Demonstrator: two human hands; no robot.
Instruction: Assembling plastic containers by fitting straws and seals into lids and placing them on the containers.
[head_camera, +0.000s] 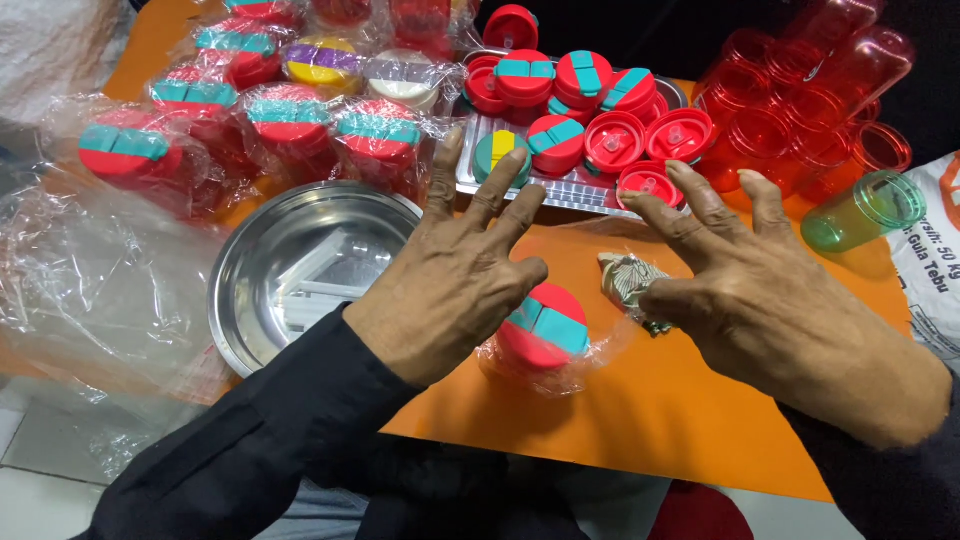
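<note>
Orange table (660, 400): wrapped red lid (545, 335) between left hand (450, 285), right hand (760, 290).

We see a glossy plastic lid (543, 328) in thin crinkled clear film, a polished metal bowl (250, 262), a ribbed shiny metal tray (575, 190) and translucent red plastic jars (800, 110) on a matt orange tabletop (650, 400).

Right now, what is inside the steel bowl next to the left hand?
The steel bowl shows only pale glare and reflections on its bottom; no lid or cap lies there. The left hand and its dark sleeve cover the bowl's near right rim.
</note>
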